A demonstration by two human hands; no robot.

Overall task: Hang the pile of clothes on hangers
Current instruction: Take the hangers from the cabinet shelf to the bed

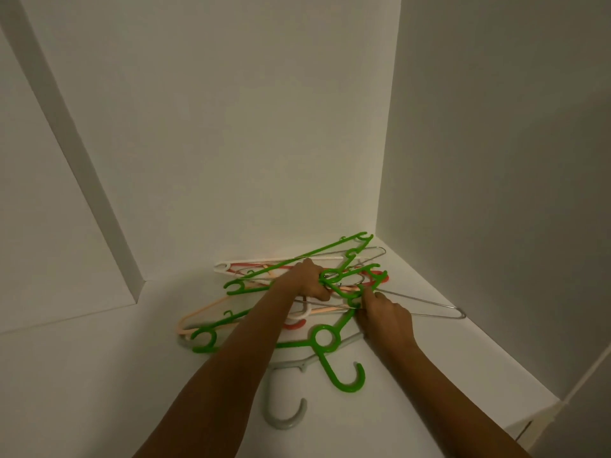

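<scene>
A tangled pile of hangers (291, 292) lies in the back right corner of a white shelf (99, 375): several green plastic ones, a peach one, a red one, a white one, a grey one and a thin wire one (429, 307). My left hand (307, 280) reaches into the pile's middle, its fingers curled round the hook of a green hanger (334, 276). Just right of it, my right hand (385, 314) pinches the green plastic and wire where they cross. No clothes are in view.
A white back wall (231, 127) and a right side wall (496, 160) close the corner behind the pile. One green hanger (325, 340) and the grey hanger (287, 421) lie nearest me, hooks pointing toward the shelf's front. A step in the left wall (139, 289) juts out.
</scene>
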